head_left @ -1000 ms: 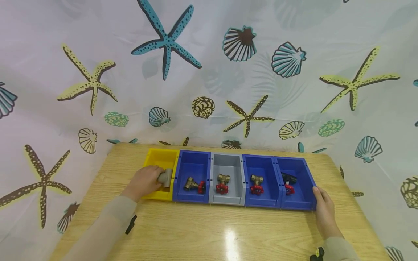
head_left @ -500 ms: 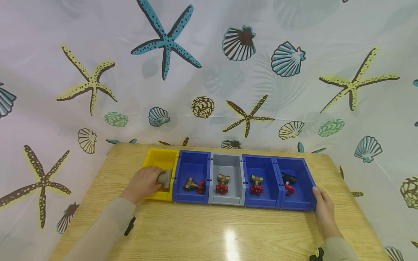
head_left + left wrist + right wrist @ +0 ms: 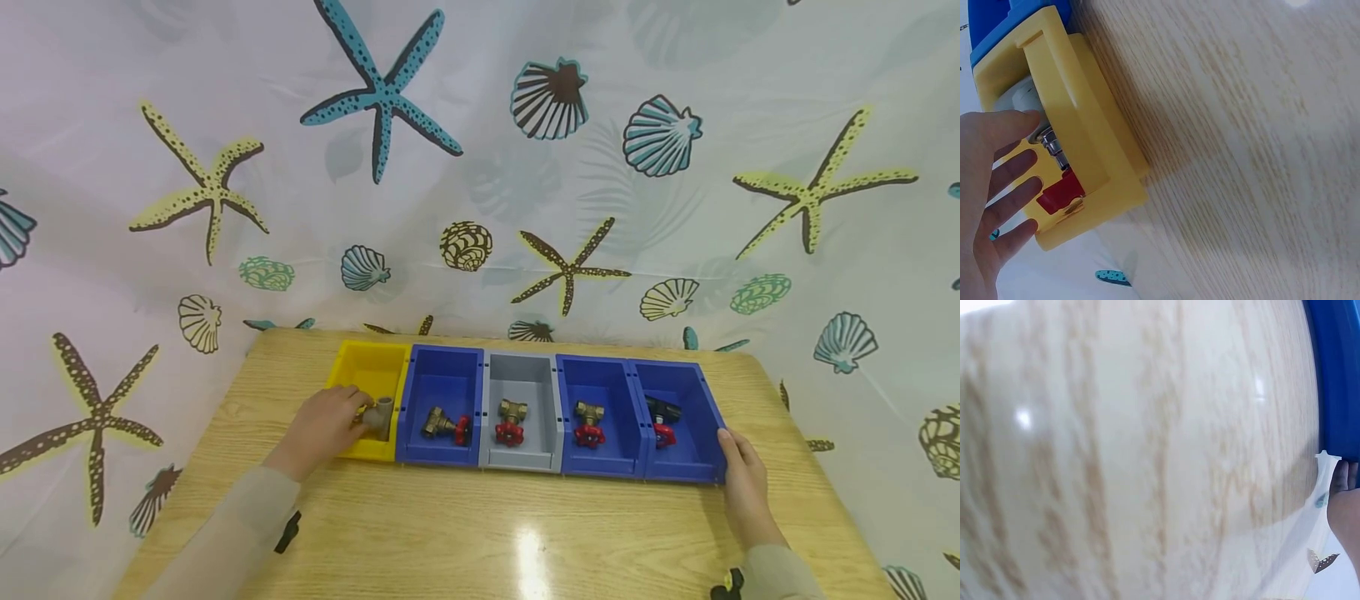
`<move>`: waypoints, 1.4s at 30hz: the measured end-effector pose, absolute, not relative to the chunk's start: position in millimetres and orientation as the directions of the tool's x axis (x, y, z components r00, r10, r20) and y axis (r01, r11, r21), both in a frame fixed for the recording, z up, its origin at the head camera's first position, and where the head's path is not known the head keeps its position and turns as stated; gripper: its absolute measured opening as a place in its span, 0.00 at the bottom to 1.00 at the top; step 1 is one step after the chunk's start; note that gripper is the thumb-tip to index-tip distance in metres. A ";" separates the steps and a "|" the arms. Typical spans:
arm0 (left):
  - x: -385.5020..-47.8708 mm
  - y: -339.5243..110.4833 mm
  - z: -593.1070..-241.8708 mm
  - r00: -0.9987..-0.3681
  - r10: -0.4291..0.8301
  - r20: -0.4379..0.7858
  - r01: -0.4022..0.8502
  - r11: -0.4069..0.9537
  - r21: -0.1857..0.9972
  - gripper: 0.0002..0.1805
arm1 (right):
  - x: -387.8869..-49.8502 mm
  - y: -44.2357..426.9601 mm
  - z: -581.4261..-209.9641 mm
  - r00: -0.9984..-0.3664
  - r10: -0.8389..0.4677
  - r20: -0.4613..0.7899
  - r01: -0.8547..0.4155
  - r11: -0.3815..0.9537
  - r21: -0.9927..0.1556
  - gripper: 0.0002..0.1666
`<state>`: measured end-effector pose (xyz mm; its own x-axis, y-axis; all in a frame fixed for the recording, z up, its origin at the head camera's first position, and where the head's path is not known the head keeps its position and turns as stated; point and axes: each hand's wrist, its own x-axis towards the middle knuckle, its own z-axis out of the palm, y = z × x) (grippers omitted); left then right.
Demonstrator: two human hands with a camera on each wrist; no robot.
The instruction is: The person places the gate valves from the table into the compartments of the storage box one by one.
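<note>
A grey valve (image 3: 381, 414) with a red handle (image 3: 1062, 191) lies in the yellow bin (image 3: 367, 448). My left hand (image 3: 324, 423) is over that bin's left side. Its fingers are spread and loosely extended in the left wrist view, with the thumb (image 3: 1017, 124) at the valve's grey body and the other fingers apart from the red handle. At the far right end of the row, my right hand (image 3: 745, 483) holds the outer side of the blue bin (image 3: 701, 408). Most of its fingers are hidden in the right wrist view.
Joined to the yellow bin are a blue bin (image 3: 442, 360), a grey bin (image 3: 521, 367) and another blue bin (image 3: 592, 371). Brass valves with red handwheels (image 3: 510, 432) lie in them; a black valve (image 3: 663, 410) lies in the end bin. A patterned curtain (image 3: 480, 192) hangs behind the wooden table (image 3: 450, 533).
My left hand has drawn back to the left and loosened from the grey valve, which has turned and now lies in the yellow bin. The right hand has stayed put.
</note>
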<state>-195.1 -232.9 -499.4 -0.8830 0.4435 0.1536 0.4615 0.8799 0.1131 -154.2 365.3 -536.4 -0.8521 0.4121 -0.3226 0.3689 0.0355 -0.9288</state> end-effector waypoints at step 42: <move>-136.7 -217.3 -482.4 -0.916 0.277 0.292 0.350 0.905 0.242 0.16 | -135.1 359.5 -519.3 -0.946 0.319 -0.051 0.232 0.561 -0.795 0.43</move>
